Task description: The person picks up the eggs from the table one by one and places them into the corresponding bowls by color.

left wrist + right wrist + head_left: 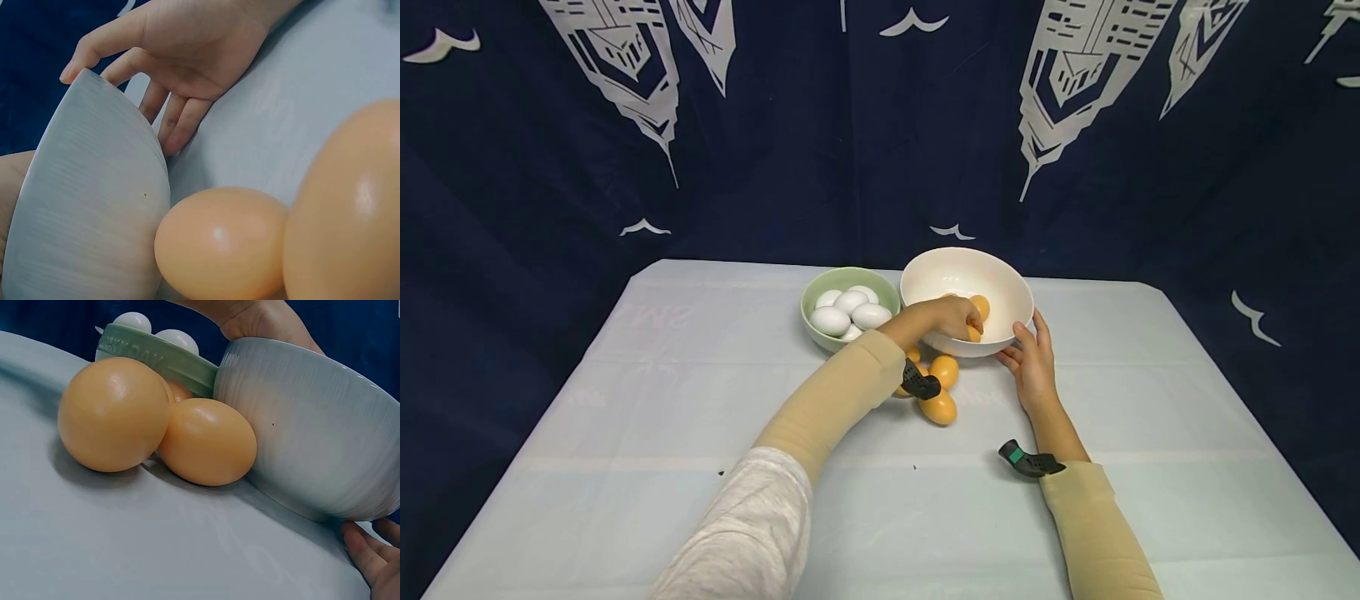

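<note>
A large white bowl (1009,287) stands at the back of the table with brown eggs (980,307) inside. My left hand (955,317) reaches over its near rim, fingers curled round a brown egg (973,334) low in the bowl; the wall hides most of that hand in both wrist views. At the bowl's right side my right hand (1034,362) holds the rim, thumb near the top edge and fingers lower against the outside. Several more brown eggs (943,372) lie on the table before the bowl, partly hidden by the left wrist.
Left of the white bowl, close beside it, a green bowl (811,321) holds several white eggs (852,301). Both bowls stand on a pale tablecloth (625,433), near its back edge. A dark blue patterned curtain (820,150) hangs behind.
</note>
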Available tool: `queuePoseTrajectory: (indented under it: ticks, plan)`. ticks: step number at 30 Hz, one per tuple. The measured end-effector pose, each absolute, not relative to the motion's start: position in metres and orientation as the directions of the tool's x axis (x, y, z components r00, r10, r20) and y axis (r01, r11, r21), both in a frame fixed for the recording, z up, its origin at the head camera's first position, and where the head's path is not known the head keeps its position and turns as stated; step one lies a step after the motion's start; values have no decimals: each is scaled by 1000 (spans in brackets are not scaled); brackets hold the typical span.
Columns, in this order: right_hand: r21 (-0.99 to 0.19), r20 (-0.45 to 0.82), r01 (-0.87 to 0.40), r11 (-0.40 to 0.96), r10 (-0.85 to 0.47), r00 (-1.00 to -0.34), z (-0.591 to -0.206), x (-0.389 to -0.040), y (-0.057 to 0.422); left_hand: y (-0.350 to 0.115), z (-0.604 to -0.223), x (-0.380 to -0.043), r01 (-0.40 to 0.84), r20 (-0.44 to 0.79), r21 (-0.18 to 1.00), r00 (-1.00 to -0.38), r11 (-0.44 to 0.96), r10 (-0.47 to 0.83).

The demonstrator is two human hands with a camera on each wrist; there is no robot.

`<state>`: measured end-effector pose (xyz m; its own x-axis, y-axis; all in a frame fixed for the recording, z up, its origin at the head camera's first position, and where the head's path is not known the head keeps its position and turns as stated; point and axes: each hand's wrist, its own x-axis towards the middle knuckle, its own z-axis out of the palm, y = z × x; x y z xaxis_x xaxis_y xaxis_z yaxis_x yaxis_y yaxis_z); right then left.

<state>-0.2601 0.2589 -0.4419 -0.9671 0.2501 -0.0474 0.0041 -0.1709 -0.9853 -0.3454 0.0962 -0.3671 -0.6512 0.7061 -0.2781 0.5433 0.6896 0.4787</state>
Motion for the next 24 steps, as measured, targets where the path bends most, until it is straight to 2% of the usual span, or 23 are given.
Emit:
queuePoseTrajectory:
  ticks: [9, 24]
  plan:
    - [-986, -43, 1, -168, 245, -968, -442, -259, 259, 97, -366, -344, 559, -248, 497, -642, 664, 726]
    - [-978, -40, -11, -207, 242, -969, -443, -261, 259, 96, -372, -345, 613, -55, 560, -643, 557, 763]
